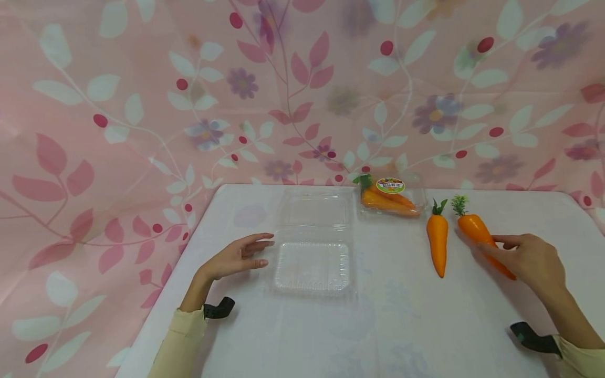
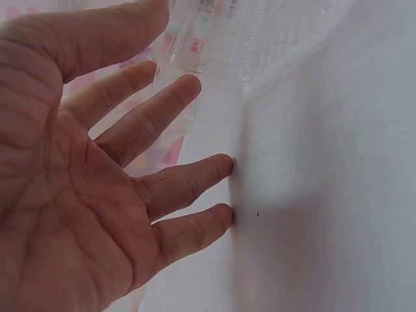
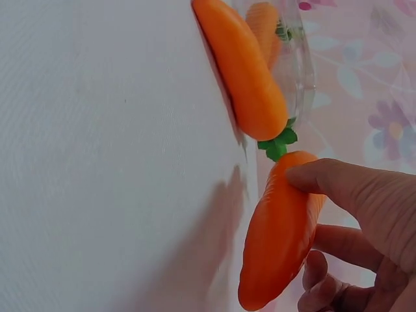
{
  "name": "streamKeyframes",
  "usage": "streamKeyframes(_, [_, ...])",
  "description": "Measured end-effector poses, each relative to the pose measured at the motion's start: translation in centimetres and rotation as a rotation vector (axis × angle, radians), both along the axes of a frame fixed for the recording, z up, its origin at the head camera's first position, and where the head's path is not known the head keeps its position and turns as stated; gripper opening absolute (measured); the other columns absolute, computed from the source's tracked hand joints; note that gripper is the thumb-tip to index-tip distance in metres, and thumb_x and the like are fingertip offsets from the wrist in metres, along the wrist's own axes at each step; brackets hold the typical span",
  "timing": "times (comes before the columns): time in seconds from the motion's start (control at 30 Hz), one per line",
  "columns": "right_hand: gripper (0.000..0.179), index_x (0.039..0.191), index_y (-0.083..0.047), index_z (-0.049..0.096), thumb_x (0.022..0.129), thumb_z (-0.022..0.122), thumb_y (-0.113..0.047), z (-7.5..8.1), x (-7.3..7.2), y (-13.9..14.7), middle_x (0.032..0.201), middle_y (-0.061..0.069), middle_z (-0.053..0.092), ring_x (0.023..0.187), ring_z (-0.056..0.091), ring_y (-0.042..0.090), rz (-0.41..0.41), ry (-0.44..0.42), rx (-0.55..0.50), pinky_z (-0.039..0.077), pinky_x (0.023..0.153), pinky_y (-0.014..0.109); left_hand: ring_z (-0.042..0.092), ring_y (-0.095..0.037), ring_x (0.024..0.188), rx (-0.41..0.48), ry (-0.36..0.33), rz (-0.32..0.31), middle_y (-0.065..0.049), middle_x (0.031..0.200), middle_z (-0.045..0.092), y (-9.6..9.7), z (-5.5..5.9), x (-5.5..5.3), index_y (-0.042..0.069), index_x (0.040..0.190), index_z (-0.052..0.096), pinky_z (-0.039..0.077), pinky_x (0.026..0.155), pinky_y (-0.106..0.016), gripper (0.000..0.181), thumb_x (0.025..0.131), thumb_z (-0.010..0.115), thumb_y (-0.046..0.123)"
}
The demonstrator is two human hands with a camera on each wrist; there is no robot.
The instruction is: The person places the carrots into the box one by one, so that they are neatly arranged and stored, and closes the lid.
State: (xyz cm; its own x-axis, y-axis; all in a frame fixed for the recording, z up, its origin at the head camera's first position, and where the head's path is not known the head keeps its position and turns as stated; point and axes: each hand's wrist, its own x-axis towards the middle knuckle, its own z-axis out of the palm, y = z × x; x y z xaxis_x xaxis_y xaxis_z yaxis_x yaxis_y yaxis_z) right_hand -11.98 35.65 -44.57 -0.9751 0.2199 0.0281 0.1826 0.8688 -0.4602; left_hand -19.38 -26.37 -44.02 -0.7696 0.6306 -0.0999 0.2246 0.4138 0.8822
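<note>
Pinching with thumb and fingers of the right hand [image 1: 536, 262], loosely outstretched with the left hand [image 1: 236, 257], over a white-covered table [image 1: 402, 331]. Just beside the left hand, an open clear container [image 1: 312, 268]; farther back, a closed labelled box [image 1: 390, 185] with carrots [image 1: 385, 203] inside. In the right-hand pinch, a leafy-topped carrot [image 1: 475, 229]; near it, a slimmer loose carrot [image 1: 438, 244].

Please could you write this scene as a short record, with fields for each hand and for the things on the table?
Left hand: holds nothing, fingers apart, beside the open container
Right hand: pinches the held carrot
Loose carrot: left of the held carrot, untouched
Closed box: clear, labelled on top, carrots inside, exact count unclear
Table covering: white
Backdrop: pink, floral
</note>
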Motion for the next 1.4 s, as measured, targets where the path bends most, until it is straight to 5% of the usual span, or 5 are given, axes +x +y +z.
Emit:
streamKeyframes(0.53, [0.070, 0.117, 0.008, 0.067, 0.083, 0.074, -0.053, 2.1, -0.3, -2.7, 0.094, 0.023, 0.061, 0.077, 0.051, 0.031, 0.041, 0.032, -0.036, 0.040, 0.051, 0.029, 0.042, -0.032, 0.137, 0.007, 0.003, -0.002, -0.016, 0.146, 0.048, 0.0, -0.1, 0.0, 0.006, 0.149, 0.040, 0.029, 0.108, -0.061, 0.069, 0.091, 0.074, 0.020])
streamKeyframes(1.4, [0.056, 0.111, -0.004, 0.076, 0.079, 0.080, -0.050, 3.4, -2.6, -11.1, 0.087, 0.007, 0.057, 0.079, 0.048, 0.025, 0.261, 0.100, -0.202, 0.039, 0.053, 0.030, 0.043, -0.025, 0.137, 0.012, -0.009, 0.011, -0.011, 0.147, 0.048, 0.0, -0.2, -0.1, 0.009, 0.150, 0.039, 0.031, 0.110, -0.056, 0.071, 0.090, 0.075, 0.019])
